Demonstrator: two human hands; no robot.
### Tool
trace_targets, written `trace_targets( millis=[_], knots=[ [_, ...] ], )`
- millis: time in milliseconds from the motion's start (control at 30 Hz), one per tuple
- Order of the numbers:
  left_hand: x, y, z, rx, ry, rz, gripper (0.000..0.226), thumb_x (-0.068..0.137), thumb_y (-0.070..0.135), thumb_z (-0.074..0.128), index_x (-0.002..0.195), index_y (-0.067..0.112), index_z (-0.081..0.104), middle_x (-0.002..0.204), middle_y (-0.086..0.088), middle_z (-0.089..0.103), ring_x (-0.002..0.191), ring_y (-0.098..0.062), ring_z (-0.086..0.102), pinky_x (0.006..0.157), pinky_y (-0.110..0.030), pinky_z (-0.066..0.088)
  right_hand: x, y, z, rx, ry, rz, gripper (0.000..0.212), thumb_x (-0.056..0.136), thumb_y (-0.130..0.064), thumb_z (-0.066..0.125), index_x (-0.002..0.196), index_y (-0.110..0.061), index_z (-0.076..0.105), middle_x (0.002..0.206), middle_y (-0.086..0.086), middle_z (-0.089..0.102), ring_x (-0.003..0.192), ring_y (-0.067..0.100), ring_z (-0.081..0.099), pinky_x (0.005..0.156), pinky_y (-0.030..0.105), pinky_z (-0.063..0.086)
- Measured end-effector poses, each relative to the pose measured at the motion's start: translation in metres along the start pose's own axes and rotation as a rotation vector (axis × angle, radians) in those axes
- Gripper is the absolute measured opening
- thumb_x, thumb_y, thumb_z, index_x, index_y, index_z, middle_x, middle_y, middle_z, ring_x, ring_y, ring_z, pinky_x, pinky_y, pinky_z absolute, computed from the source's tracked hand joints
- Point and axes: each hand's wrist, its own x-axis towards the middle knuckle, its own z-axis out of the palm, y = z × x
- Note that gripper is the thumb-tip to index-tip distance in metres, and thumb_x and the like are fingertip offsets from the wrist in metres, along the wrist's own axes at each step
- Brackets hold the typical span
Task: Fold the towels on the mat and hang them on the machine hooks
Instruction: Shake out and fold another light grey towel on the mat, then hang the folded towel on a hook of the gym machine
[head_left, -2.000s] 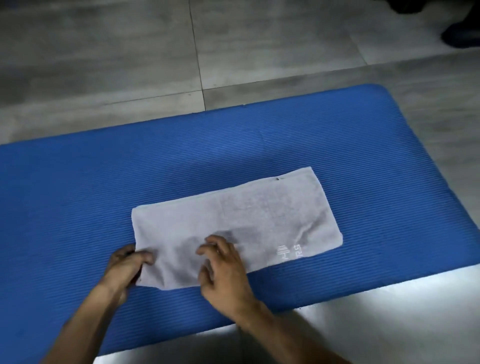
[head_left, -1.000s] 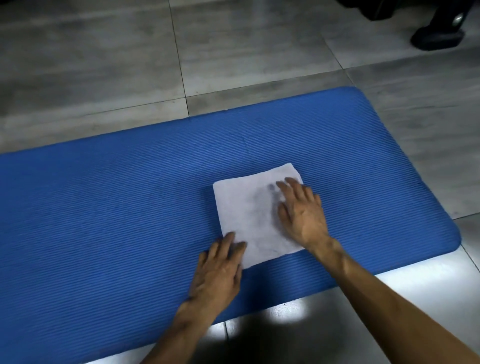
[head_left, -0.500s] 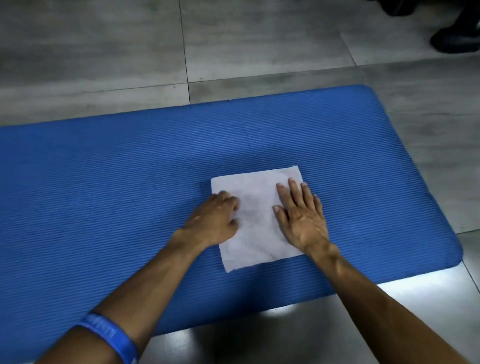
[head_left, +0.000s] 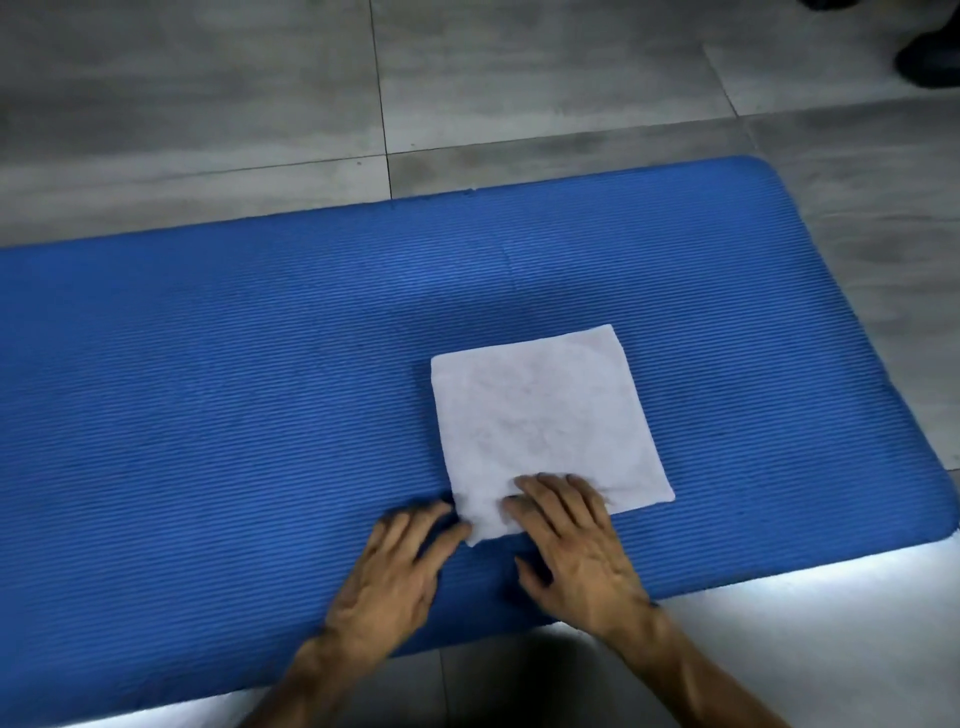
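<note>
A white towel (head_left: 545, 421), folded into a flat square, lies on the right half of the blue ribbed mat (head_left: 234, 389). My left hand (head_left: 395, 571) rests on the mat, its straight fingers touching the towel's near-left corner. Just to its right, my right hand (head_left: 576, 551) lies with its fingers flat on the towel's near edge and its thumb on the mat. Neither hand visibly grips the cloth. No machine or hooks are in view.
The mat lies on a grey tiled floor (head_left: 519, 78). Its near edge borders a bright, shiny strip of floor (head_left: 805, 623). A dark shoe-like shape (head_left: 930, 57) sits at the far right corner of the view.
The long towel was folded over into a square. Both hands then slid from the towel's middle back to its near edge and near-left corner.
</note>
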Motion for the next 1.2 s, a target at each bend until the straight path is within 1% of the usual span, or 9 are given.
trace_targets(
  millis=[167,267,400,600,800,900,1033,1133,1200],
  knots=[
    [0.004,-0.003,-0.008,-0.288,0.200,-0.315,0.033,0.085,0.026,0.047,0.114,0.018,0.063,0.123,0.002,0.055,0.108,-0.016,0.051,0.096,-0.031,0.040,0.016,-0.016,0.005,-0.028,0.068,0.053,0.055,0.075,-0.040,0.057,0.126,-0.019,0.059,0.129,0.005,0.058,0.117,0.029,0.054,0.106,0.050,0.034],
    [-0.001,-0.023,-0.020,-0.305,0.208,-0.346,0.033,0.082,0.023,0.046,0.107,0.017,0.066,0.117,0.004,0.057,0.104,-0.015,0.052,0.093,-0.028,0.042,0.031,-0.013,0.000,-0.020,0.146,-0.001,0.040,0.079,-0.028,0.055,0.115,-0.015,0.067,0.114,0.005,0.066,0.100,0.029,0.063,0.101,0.042,0.038],
    [-0.006,-0.053,-0.044,-0.346,0.216,-0.420,0.032,0.080,0.024,0.045,0.103,0.019,0.066,0.114,0.007,0.057,0.105,-0.012,0.051,0.090,-0.020,0.040,0.045,-0.004,-0.041,0.331,0.154,0.043,0.038,0.088,-0.012,0.049,0.125,-0.013,0.060,0.122,-0.001,0.062,0.108,0.018,0.060,0.102,0.029,0.042],
    [0.011,-0.056,-0.155,-0.430,0.231,-0.434,0.027,0.076,0.019,0.050,0.097,0.019,0.067,0.105,0.005,0.058,0.099,-0.016,0.054,0.094,-0.015,0.036,0.082,-0.006,-0.219,0.830,0.078,0.322,0.027,0.089,-0.009,0.061,0.104,-0.032,0.063,0.098,-0.022,0.066,0.091,-0.006,0.060,0.081,0.012,0.043],
    [0.009,-0.005,-0.367,-0.482,0.258,-0.431,0.029,0.076,0.005,0.059,0.099,0.022,0.067,0.106,0.011,0.059,0.101,-0.011,0.055,0.093,-0.016,0.037,0.102,-0.058,-0.443,1.145,0.069,0.435,0.025,0.090,-0.010,0.066,0.095,-0.025,0.047,0.072,0.002,0.060,0.070,0.018,0.049,0.062,0.032,0.042],
    [0.000,0.027,-0.494,-0.516,0.273,-0.435,0.032,0.078,0.005,0.062,0.100,0.027,0.066,0.110,0.025,0.054,0.103,-0.005,0.053,0.090,-0.018,0.041,0.108,-0.106,-0.572,0.995,0.160,0.433,0.028,0.089,-0.022,0.069,0.085,-0.030,0.042,0.069,0.003,0.045,0.066,0.020,0.039,0.063,0.034,0.036],
    [-0.015,0.077,-0.651,-0.562,0.287,-0.371,0.030,0.081,0.015,0.059,0.100,0.038,0.061,0.112,0.027,0.052,0.103,0.001,0.055,0.087,-0.019,0.044,0.107,-0.162,-0.736,0.577,0.176,0.281,0.018,0.089,-0.034,0.060,0.091,-0.038,0.043,0.075,-0.012,0.058,0.082,0.010,0.050,0.070,0.026,0.038],
    [-0.018,0.108,-0.747,-0.600,0.295,-0.338,0.023,0.079,0.028,0.054,0.096,0.042,0.061,0.113,0.028,0.052,0.103,0.006,0.054,0.083,-0.016,0.046,0.100,-0.198,-0.835,0.321,0.098,0.290,0.035,0.095,-0.030,0.054,0.128,-0.039,0.042,0.091,-0.015,0.063,0.095,0.015,0.056,0.075,0.029,0.040],
    [-0.016,0.127,-0.807,-0.640,0.302,-0.333,0.035,0.082,0.018,0.061,0.101,0.047,0.057,0.115,0.026,0.052,0.103,0.002,0.056,0.080,-0.022,0.049,0.093,-0.219,-0.892,0.155,0.053,0.360,0.052,0.097,-0.021,0.048,0.144,-0.034,0.032,0.096,-0.005,0.070,0.094,0.022,0.063,0.072,0.033,0.043]
  ],
)
